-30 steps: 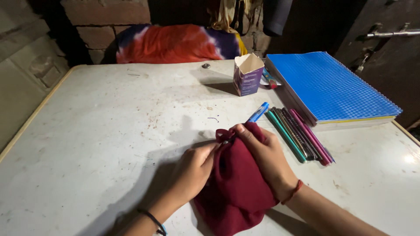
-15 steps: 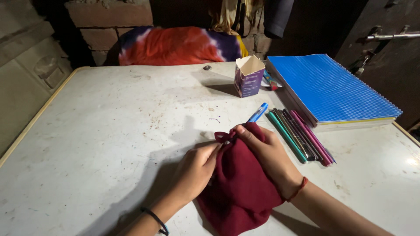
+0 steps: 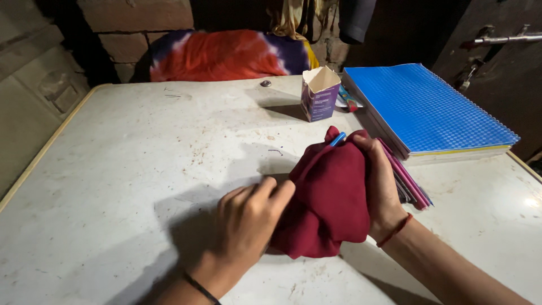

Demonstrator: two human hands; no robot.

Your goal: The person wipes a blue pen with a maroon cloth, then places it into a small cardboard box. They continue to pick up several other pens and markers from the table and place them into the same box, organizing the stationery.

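A dark red cloth pouch (image 3: 330, 197) stands lifted on the white table (image 3: 141, 147), held between both hands. My right hand (image 3: 381, 189) grips its right side near the top. On the pouch's lower left side, my left hand (image 3: 248, 220) has its fingers curled against the cloth. The tip of a blue pen (image 3: 337, 139) sticks out just behind the pouch's gathered top. A row of several coloured pens (image 3: 409, 183) lies right behind my right hand.
A blue spiral notebook (image 3: 426, 110) lies at the right on a stack. A small open purple carton (image 3: 320, 94) stands at the back centre. A red and purple cloth bundle (image 3: 226, 55) sits past the far edge. A brick wall rises behind.
The pouch has been raised and moved up and to the right, toward the pens. My right hand shifted to its right side, and my left hand slid lower.
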